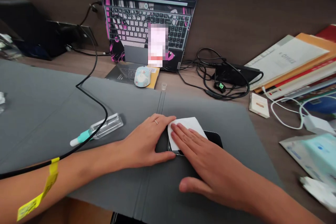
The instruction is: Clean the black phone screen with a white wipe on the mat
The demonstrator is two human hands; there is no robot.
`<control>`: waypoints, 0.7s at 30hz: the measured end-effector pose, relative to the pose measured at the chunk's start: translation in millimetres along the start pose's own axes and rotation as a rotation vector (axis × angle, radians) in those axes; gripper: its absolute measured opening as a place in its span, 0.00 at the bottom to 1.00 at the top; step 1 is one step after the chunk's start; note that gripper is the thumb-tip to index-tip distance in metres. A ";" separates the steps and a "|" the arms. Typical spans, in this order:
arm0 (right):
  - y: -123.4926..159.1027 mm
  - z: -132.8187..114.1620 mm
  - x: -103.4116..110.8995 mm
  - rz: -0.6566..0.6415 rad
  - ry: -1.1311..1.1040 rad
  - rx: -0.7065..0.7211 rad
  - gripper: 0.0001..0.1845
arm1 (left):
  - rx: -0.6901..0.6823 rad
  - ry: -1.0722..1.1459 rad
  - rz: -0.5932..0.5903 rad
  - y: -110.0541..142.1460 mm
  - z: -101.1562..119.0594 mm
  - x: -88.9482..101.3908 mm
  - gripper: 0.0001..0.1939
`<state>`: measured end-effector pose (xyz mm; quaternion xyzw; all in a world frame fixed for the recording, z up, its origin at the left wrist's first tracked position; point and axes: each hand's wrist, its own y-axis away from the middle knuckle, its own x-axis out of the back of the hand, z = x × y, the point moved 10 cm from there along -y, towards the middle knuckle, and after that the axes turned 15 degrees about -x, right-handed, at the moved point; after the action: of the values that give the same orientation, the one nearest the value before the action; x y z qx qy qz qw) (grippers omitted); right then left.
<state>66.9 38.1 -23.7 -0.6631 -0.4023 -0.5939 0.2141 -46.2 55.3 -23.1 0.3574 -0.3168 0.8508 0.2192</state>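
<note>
A dark phone (214, 137) lies flat on a grey mat (78, 119) in front of me. A white wipe (187, 126) covers most of its left part. My right hand (204, 162) lies flat with straight fingers pressing the wipe onto the phone. My left hand (145, 141) rests beside it, thumb and fingers curved around the phone's left end, with a ring on one finger. A clear spray bottle (101, 129) with a teal cap lies on the mat to the left.
An open laptop (147, 24) stands at the back, a small mouse (142, 76) before it. A black cable (91, 77) crosses the mat to my left arm. Tangled cables and a charger (228, 75) sit right of centre; books, a white charger and packets (312, 154) fill the right side.
</note>
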 end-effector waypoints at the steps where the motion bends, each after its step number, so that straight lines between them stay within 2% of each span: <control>1: 5.2 2.1 0.5 0.018 0.020 0.002 0.54 | 0.003 0.007 -0.004 -0.2 -0.5 -0.2 0.43; 5: 41.9 20.1 2.8 0.131 0.087 -0.039 0.53 | 0.010 0.047 0.001 -0.1 -2.4 0.2 0.43; 8: 67.7 30.4 1.6 0.158 0.104 -0.074 0.53 | 0.006 0.066 0.016 1.2 -2.7 0.8 0.43; 10: 74.9 32.2 3.9 0.158 0.097 -0.076 0.54 | 0.005 0.072 0.019 2.0 -2.6 0.9 0.42; 14: 56.6 29.9 15.9 0.080 0.050 -0.035 0.55 | 0.006 0.075 0.003 1.3 -1.2 1.3 0.41; 18: 17.9 28.7 31.5 -0.016 -0.073 0.036 0.41 | 0.018 0.071 -0.020 -0.6 -0.6 2.1 0.42; 21: 0.8 23.7 36.0 -0.009 -0.122 0.137 0.33 | 0.048 0.067 -0.050 0.6 -2.8 0.5 0.42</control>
<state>81.1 65.8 6.2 -0.6799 -0.4575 -0.5243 0.2314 -48.2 56.9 -24.5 0.3418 -0.2799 0.8637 0.2425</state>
